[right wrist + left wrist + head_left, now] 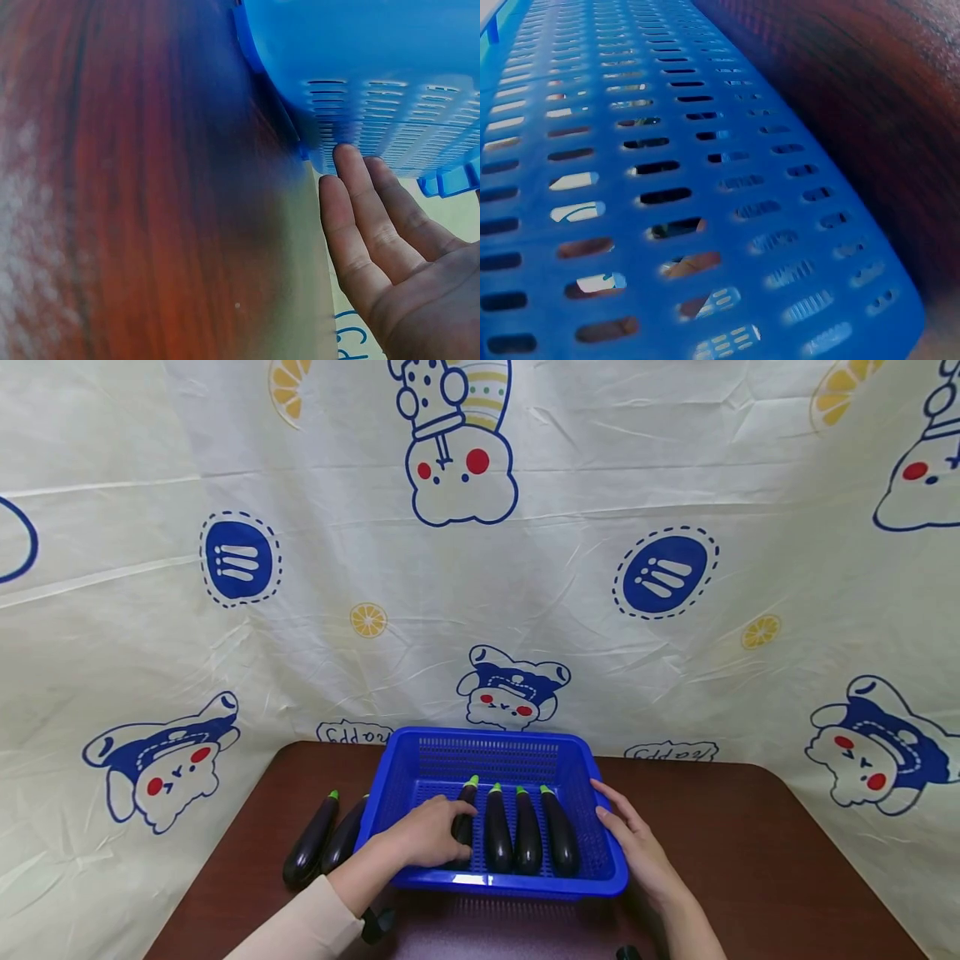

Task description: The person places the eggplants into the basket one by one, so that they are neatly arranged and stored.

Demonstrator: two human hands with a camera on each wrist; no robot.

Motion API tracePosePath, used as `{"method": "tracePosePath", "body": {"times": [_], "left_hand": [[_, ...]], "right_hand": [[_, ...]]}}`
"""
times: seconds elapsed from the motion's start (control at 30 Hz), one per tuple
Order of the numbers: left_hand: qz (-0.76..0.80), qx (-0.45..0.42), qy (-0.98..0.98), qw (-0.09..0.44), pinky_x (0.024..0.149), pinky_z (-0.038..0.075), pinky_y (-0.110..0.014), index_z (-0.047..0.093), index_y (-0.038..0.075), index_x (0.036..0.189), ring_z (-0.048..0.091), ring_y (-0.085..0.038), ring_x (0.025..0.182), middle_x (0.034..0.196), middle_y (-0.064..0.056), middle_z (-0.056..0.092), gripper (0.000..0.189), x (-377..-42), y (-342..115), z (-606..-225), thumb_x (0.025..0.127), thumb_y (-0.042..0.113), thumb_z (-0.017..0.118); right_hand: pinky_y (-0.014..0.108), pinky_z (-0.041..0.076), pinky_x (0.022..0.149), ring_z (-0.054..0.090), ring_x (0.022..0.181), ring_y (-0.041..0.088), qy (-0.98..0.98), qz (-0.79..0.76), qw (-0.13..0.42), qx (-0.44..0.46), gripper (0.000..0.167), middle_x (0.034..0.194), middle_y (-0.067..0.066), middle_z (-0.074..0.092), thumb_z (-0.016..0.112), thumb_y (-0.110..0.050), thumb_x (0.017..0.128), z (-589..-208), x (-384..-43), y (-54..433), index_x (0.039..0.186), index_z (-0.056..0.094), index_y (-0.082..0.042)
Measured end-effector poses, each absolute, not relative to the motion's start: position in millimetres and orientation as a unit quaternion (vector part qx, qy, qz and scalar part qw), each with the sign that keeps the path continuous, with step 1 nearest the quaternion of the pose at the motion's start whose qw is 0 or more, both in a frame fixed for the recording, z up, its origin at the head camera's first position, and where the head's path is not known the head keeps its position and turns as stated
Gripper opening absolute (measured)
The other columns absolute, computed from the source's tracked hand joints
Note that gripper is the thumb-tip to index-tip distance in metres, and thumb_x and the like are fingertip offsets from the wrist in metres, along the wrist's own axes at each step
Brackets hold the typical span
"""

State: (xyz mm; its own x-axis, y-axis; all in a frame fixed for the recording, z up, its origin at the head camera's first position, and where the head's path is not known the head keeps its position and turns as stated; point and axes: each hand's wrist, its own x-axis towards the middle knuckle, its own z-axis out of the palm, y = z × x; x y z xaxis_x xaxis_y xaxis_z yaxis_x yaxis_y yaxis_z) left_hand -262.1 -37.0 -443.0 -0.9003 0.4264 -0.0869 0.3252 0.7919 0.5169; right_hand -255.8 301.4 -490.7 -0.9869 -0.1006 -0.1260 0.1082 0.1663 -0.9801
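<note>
A blue plastic basket stands on the table, its slotted side filling the left wrist view. My left hand reaches over the basket's left part, thumb and fingers round the leftmost eggplant inside. To the right of it lie a second eggplant, a third eggplant and another eggplant, side by side, green stem ends toward the back. At the basket's right side is my right hand. Its fingers are extended, tips right at the slotted outer wall in the right wrist view.
Two more eggplants lie on the table left of the basket, an outer eggplant and an inner eggplant partly hidden by the basket. Behind the brown table hangs a pale printed cloth. A dark strap piece shows by the left wrist.
</note>
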Motion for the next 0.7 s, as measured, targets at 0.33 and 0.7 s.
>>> {"method": "tracePosePath", "body": {"times": [0.33, 0.7], "left_hand": [[0.237, 0.217, 0.941, 0.103, 0.102, 0.05, -0.046, 0.065, 0.013, 0.139, 0.062, -0.028, 0.114, 0.119, -0.013, 0.068, 0.073, -261.7, -32.7, -443.6, 0.072, 0.028, 0.093], [0.235, 0.217, 0.939, 0.129, 0.11, 0.046, -0.051, 0.064, 0.014, 0.141, 0.059, -0.033, 0.13, 0.133, -0.014, 0.068, 0.071, -264.6, -29.9, -450.1, 0.078, 0.035, 0.089]], "right_hand": [[0.04, 0.06, 0.086, 0.066, 0.118, 0.03, 0.761, -0.644, 0.082, 0.003, 0.053, 0.16, 0.014, 0.042, 0.049, -0.049, 0.108, -490.4, -256.6, 301.0, 0.158, 0.037, -0.038], [0.039, 0.06, 0.086, 0.066, 0.119, 0.029, 0.76, -0.645, 0.082, -0.002, 0.054, 0.161, 0.015, 0.039, 0.047, -0.048, 0.109, -490.8, -256.9, 301.9, 0.16, 0.034, -0.036]]}}
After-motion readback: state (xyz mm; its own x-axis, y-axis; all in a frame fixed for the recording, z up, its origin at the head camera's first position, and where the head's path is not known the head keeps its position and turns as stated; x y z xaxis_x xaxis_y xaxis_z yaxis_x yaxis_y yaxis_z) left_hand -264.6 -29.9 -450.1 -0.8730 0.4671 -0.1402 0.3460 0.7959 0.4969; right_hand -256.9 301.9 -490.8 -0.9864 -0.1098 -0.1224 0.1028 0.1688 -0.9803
